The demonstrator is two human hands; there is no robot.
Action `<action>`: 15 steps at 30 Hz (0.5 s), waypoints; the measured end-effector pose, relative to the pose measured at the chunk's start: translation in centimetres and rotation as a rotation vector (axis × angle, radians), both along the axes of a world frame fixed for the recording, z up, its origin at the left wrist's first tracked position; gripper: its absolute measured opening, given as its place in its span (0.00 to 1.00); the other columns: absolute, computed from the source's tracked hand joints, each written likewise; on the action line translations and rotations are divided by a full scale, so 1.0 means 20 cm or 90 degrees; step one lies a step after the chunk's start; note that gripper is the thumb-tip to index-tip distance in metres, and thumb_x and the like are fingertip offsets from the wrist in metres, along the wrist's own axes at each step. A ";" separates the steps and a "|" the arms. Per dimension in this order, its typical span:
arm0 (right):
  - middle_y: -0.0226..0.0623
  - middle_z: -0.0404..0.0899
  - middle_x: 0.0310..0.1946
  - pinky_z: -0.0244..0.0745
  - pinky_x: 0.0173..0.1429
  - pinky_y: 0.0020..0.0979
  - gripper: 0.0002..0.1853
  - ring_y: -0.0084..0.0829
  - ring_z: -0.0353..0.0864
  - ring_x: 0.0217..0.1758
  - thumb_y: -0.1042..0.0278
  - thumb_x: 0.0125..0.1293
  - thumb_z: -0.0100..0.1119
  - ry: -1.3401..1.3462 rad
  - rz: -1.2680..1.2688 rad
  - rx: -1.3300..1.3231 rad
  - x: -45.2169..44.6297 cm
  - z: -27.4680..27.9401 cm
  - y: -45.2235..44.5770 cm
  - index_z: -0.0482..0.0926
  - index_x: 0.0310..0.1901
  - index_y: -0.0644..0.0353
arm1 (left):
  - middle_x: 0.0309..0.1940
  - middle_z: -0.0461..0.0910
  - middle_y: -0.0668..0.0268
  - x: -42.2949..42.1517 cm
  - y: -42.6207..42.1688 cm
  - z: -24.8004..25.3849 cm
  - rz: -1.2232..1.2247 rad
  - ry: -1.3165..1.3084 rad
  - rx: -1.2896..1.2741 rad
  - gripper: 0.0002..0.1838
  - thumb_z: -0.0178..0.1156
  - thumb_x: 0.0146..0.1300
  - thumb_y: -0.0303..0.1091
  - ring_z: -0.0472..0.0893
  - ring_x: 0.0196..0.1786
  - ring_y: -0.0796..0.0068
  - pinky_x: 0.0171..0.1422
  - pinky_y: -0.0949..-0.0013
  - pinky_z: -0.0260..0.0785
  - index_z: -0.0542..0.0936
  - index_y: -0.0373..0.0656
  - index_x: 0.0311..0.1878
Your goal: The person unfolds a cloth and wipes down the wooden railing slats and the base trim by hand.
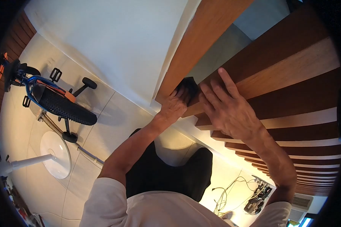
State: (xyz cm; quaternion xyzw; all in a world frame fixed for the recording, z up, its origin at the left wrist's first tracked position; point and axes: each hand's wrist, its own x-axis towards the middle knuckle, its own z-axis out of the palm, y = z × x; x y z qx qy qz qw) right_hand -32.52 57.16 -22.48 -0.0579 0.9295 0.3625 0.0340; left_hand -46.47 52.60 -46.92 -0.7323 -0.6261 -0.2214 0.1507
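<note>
I list one pale shirt (166,210), plain-fronted, with short, loose sleeves (104,204); and one pair of black trousers (166,176), possibly shorts.

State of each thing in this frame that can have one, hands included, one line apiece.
Left hand: closed on the dark cloth, between two wooden slats
Right hand: open, fingers spread over a slat
Dark cloth: bunched up
Bicycle: upright, unridden
Round white base: flat on the floor
Cables: loose, tangled

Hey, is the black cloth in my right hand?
No, the left hand has the black cloth, while the right hand lies on a wooden slat.
</note>
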 end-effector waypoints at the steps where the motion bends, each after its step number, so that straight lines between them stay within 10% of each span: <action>1: 0.41 0.85 0.47 0.43 0.82 0.62 0.13 0.40 0.80 0.59 0.62 0.64 0.61 -0.031 -0.001 0.036 -0.01 -0.02 0.02 0.87 0.44 0.60 | 0.58 0.79 0.55 0.01 -0.02 0.00 0.002 0.067 -0.043 0.20 0.57 0.58 0.34 0.70 0.69 0.57 0.76 0.53 0.55 0.84 0.36 0.52; 5: 0.43 0.81 0.53 0.47 0.81 0.61 0.22 0.40 0.79 0.56 0.60 0.61 0.56 -0.188 -0.077 0.140 -0.07 -0.07 0.00 0.83 0.53 0.62 | 0.57 0.80 0.59 0.05 -0.08 0.04 0.035 0.219 -0.181 0.19 0.58 0.58 0.35 0.69 0.69 0.58 0.76 0.53 0.54 0.85 0.37 0.50; 11: 0.41 0.81 0.46 0.48 0.79 0.65 0.20 0.40 0.79 0.55 0.62 0.62 0.56 -0.255 -0.101 0.114 -0.12 -0.26 -0.06 0.83 0.51 0.65 | 0.66 0.71 0.60 0.00 0.09 -0.06 0.233 0.608 0.084 0.25 0.55 0.67 0.38 0.65 0.72 0.60 0.78 0.51 0.51 0.76 0.45 0.66; 15: 0.42 0.81 0.44 0.49 0.78 0.65 0.19 0.40 0.79 0.54 0.63 0.59 0.58 -0.243 -0.116 0.120 -0.10 -0.40 -0.03 0.84 0.48 0.66 | 0.67 0.70 0.64 0.04 -0.05 0.18 0.169 0.541 -0.131 0.25 0.52 0.70 0.42 0.64 0.72 0.66 0.78 0.53 0.49 0.73 0.49 0.68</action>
